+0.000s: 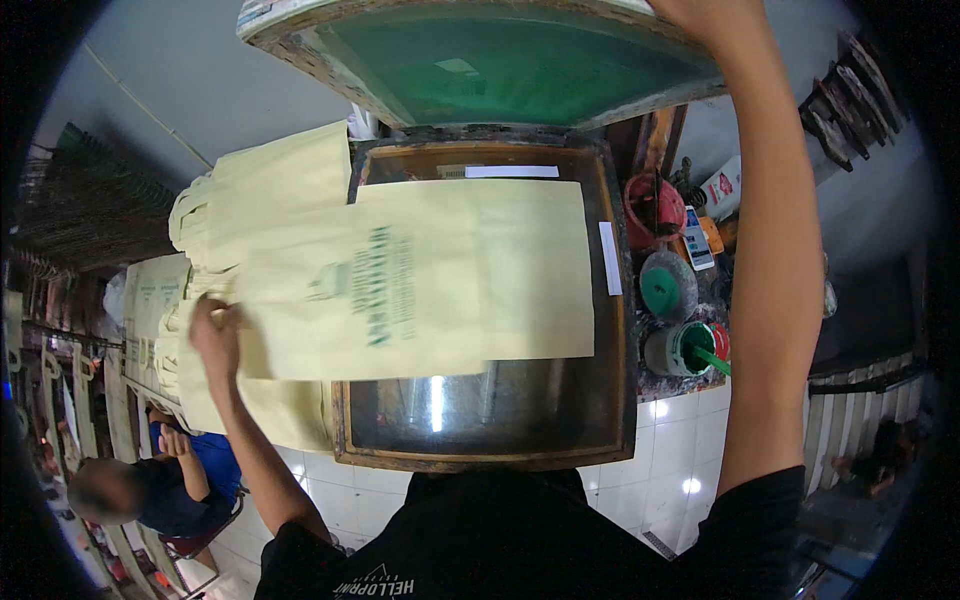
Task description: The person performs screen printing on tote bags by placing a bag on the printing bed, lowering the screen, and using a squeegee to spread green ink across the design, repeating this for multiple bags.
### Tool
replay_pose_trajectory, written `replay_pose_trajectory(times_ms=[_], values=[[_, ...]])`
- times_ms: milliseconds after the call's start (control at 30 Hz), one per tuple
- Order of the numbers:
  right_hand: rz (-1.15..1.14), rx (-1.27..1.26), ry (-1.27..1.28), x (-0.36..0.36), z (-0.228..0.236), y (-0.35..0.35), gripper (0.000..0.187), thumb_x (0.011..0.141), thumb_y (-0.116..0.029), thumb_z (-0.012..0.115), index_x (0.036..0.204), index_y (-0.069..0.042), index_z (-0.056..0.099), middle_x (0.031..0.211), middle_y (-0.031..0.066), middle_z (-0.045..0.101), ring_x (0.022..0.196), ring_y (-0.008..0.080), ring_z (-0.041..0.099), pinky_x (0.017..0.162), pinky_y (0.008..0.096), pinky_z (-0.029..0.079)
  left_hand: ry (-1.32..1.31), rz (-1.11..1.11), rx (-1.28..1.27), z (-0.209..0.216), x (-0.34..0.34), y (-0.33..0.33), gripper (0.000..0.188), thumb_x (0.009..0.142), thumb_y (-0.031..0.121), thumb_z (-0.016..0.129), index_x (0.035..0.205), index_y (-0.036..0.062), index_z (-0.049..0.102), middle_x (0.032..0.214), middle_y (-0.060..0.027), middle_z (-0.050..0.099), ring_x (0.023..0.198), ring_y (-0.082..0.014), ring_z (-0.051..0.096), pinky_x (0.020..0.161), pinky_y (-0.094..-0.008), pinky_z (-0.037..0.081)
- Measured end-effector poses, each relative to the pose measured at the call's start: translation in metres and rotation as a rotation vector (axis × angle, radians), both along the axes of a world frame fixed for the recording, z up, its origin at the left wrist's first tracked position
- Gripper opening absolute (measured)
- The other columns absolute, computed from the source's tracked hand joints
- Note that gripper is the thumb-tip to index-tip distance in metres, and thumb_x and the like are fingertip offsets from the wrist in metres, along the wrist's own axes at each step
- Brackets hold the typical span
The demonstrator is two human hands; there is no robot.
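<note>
Lifting the green-mesh screen frame (500,60) off the printing table (480,440), right hand (690,10) looks clamped on its far-right corner, mostly out of view. Printed cream tote bag (440,280) lies across the table; left hand (215,335) fingers pinch its left end.

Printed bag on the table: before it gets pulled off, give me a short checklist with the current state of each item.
1. Screen frame lifted off the bag: ok, right hand holds it raised.
2. Green print on the bag: ok, visible near the middle; sharpness cannot tell.
3. Left hand on the bag's left end: ok, though the exact grip cannot tell.
4. Bag flat on the table: ok.
5. Stack of bags on the left ready: ok.
6. Green paint tub clear of the bag: ok, right of the table.
</note>
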State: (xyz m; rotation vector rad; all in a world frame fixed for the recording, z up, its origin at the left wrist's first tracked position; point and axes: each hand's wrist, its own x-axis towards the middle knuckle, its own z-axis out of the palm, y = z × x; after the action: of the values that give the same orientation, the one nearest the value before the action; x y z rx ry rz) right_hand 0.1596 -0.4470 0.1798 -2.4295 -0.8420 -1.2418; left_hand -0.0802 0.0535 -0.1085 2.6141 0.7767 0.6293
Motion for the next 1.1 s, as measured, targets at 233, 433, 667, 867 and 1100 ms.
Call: replay_pose_trajectory(times_ms=[233,433,667,867,1100], values=[[-0.052,-0.024,0.042,0.016,0.009,-0.002,0.043,0.089,-0.040,0.069,0.094,0.003,0.076,0.083,0.0229,0.073,0.077,0.0382,0.069,0.075,0.0450,0.054,-0.138,-0.431,-0.223,-0.023,0.123,-0.202,0.061,0.090,0.029,0.075,0.138,-0.0007,0.053,0.136,-0.0238,0.059,0.129,-0.0375,0.054,0.110,-0.0435,0.040],[-0.031,-0.046,0.005,0.028,0.004,-0.002,0.044,0.091,-0.039,0.067,0.096,0.004,0.077,0.089,0.0233,0.074,0.083,0.0384,0.071,0.079,0.0460,0.055,0.322,-0.874,-0.016,-0.068,0.227,-0.404,0.095,0.088,0.068,0.061,0.159,0.0132,0.028,0.166,-0.0264,0.014,0.154,-0.0458,0.005,0.121,-0.0647,0.006],[0.014,-0.007,0.077,0.016,0.002,-0.007,0.040,0.091,-0.035,0.069,0.094,0.004,0.077,0.089,0.0244,0.074,0.084,0.0389,0.071,0.080,0.0467,0.055,0.513,-0.817,0.043,-0.081,0.251,-0.447,0.098,0.088,0.075,0.054,0.161,0.0160,0.023,0.168,-0.0241,0.002,0.154,-0.0455,-0.009,0.120,-0.0661,-0.001],[0.016,-0.045,0.081,0.019,0.009,-0.011,0.040,0.090,-0.036,0.070,0.092,0.003,0.077,0.089,0.0241,0.074,0.085,0.0391,0.071,0.080,0.0463,0.054,0.607,-0.754,0.035,-0.067,0.252,-0.458,0.104,0.086,0.079,0.053,0.163,0.0174,0.018,0.168,-0.0238,-0.003,0.153,-0.0480,-0.013,0.116,-0.0724,-0.002],[0.047,-0.028,0.066,0.022,0.008,-0.009,0.039,0.089,-0.036,0.072,0.091,0.003,0.077,0.089,0.0239,0.073,0.086,0.0392,0.071,0.081,0.0457,0.054,0.708,-0.683,-0.029,-0.058,0.254,-0.463,0.109,0.082,0.082,0.054,0.164,0.0217,0.013,0.168,-0.0233,-0.007,0.151,-0.0506,-0.017,0.108,-0.0818,-0.004]])
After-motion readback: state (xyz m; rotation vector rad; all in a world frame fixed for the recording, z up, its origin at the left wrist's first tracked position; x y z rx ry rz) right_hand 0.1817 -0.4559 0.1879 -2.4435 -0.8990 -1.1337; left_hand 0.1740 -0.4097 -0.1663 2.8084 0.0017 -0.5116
